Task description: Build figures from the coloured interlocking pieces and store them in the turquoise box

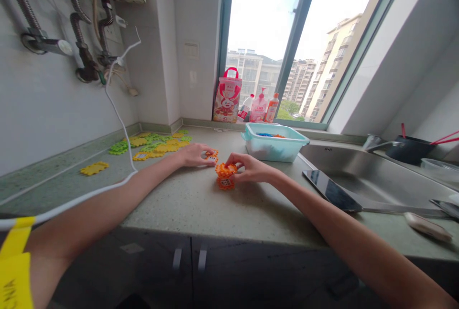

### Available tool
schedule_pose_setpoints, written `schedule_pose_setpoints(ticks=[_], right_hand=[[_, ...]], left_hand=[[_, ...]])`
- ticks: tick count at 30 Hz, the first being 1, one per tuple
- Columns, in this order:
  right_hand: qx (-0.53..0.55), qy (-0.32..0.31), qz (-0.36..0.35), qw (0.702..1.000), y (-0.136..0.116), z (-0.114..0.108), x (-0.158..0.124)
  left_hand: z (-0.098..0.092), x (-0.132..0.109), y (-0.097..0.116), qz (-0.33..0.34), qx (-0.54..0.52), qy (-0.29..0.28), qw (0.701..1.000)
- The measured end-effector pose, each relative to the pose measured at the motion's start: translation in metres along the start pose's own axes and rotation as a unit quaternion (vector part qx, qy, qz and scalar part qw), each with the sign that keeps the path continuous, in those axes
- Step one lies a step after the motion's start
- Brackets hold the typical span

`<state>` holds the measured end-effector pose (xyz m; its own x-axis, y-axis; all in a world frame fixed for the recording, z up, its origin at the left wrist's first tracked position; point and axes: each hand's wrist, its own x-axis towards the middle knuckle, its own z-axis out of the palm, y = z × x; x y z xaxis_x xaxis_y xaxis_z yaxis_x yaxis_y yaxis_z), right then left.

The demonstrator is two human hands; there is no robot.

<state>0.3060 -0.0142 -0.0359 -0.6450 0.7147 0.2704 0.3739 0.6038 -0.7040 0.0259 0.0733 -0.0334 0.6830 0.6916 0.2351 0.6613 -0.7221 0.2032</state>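
My right hand (247, 167) grips an orange cube of notched puzzle tiles (225, 182) by its top and right side; the cube rests on the counter. Just left of it, the fingers of my left hand (195, 155) close on a separate orange tile (213, 157) with a printed face, its far part partly covered by the fingers. Farther left lie several green and yellow notched tiles (165, 146), spread flat and overlapping. One yellow tile (94, 168) lies apart near the left wall.
A light-blue tub (278, 150) holds blue and orange pieces. Beside the steel sink (380, 177) a dark phone (332, 190) overlaps the rim. A white cable (124, 132) crosses over my left forearm. Bottles (258, 107) and a pink bag (228, 98) stand on the windowsill.
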Motion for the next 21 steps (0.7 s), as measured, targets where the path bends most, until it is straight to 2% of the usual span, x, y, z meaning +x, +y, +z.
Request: schedule_pose_setpoints(ticks=[4,9,15,21], right_hand=[[-0.025,-0.053,-0.002,0.998,-0.009,0.002,-0.001],[-0.055,-0.069,-0.009,0.996,-0.014,-0.001,-0.005],[-0.134,-0.038,-0.023,0.99,-0.021,0.01,-0.006],[-0.17,0.007,-0.012,0.985,-0.012,0.005,-0.004]], left_hand=[[-0.002,-0.002,0.005,-0.01,0.021,0.006,1.0],[-0.003,-0.004,0.005,0.007,0.041,0.007,0.999],[-0.005,-0.004,0.002,0.012,0.005,-0.021,1.0],[-0.002,-0.005,0.006,0.003,0.018,-0.001,1.0]])
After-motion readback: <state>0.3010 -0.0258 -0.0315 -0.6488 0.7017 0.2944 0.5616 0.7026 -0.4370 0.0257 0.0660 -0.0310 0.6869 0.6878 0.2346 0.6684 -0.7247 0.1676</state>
